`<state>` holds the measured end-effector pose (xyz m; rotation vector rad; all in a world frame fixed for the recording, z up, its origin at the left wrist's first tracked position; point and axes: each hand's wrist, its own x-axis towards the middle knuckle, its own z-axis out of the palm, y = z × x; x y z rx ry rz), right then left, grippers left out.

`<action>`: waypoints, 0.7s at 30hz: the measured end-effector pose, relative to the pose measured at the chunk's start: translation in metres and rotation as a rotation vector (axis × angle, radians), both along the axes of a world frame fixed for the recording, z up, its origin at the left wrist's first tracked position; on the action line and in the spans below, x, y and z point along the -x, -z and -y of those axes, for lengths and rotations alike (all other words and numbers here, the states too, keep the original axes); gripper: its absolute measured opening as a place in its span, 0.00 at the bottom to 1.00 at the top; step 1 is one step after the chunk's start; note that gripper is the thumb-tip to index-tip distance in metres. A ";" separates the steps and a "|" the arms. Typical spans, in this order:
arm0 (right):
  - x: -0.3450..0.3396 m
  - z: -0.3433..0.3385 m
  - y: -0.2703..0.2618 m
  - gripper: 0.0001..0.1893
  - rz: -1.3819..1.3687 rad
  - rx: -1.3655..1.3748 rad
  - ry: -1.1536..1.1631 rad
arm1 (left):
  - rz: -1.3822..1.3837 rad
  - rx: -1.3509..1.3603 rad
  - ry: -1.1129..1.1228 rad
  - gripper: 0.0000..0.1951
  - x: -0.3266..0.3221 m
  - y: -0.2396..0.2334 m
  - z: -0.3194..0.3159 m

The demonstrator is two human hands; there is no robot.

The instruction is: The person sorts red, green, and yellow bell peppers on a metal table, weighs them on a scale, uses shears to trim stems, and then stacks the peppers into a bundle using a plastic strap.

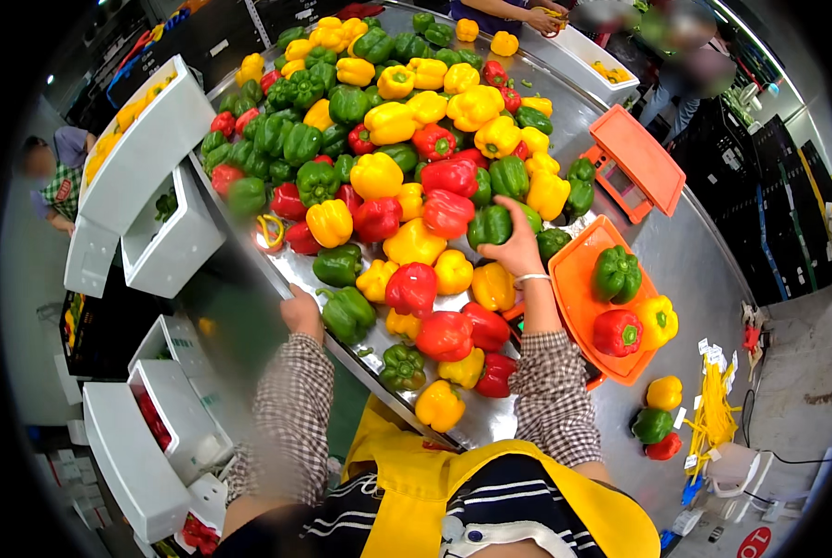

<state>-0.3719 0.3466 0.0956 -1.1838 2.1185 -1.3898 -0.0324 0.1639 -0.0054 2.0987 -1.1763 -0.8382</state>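
My right hand (519,245) is curved around a green bell pepper (490,227) within the mixed pile on the steel table (695,258). My left hand (302,313) rests at the table's raised near edge; its fingers are partly hidden. Close beside it lies another green bell pepper (348,314). Right of my right forearm, an orange scale pan (571,268) bears one green pepper (617,274), one red pepper (617,333) and one yellow pepper (656,322).
A second orange scale (638,159) stands farther back. Three peppers (664,393) lie near yellow tagged ties (713,401) at right. White foam boxes (144,160) are stacked at left, where a person (60,174) stands. Another person's hands (545,21) are across the table.
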 end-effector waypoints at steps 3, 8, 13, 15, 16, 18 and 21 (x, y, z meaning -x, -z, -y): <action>-0.022 -0.021 -0.020 0.48 0.329 0.348 0.017 | -0.005 -0.048 0.017 0.28 0.001 -0.011 -0.002; -0.057 -0.060 -0.060 0.48 0.381 0.475 0.005 | -0.001 -0.082 -0.013 0.29 -0.009 0.012 0.012; -0.061 -0.099 -0.059 0.48 0.013 0.332 0.121 | -0.140 -0.061 0.028 0.29 -0.027 0.050 0.033; -0.065 -0.113 -0.058 0.48 0.119 0.376 0.113 | -0.082 -0.132 -0.027 0.30 -0.015 0.039 0.031; -0.069 -0.118 -0.059 0.47 0.230 0.435 0.117 | -0.077 -0.129 -0.060 0.30 -0.008 0.030 0.025; -0.080 -0.126 -0.061 0.42 0.429 0.501 0.136 | -0.097 -0.143 -0.045 0.30 -0.009 0.026 0.025; -0.093 -0.136 -0.042 0.34 0.730 0.473 0.253 | -0.090 -0.146 -0.039 0.30 -0.004 0.018 0.020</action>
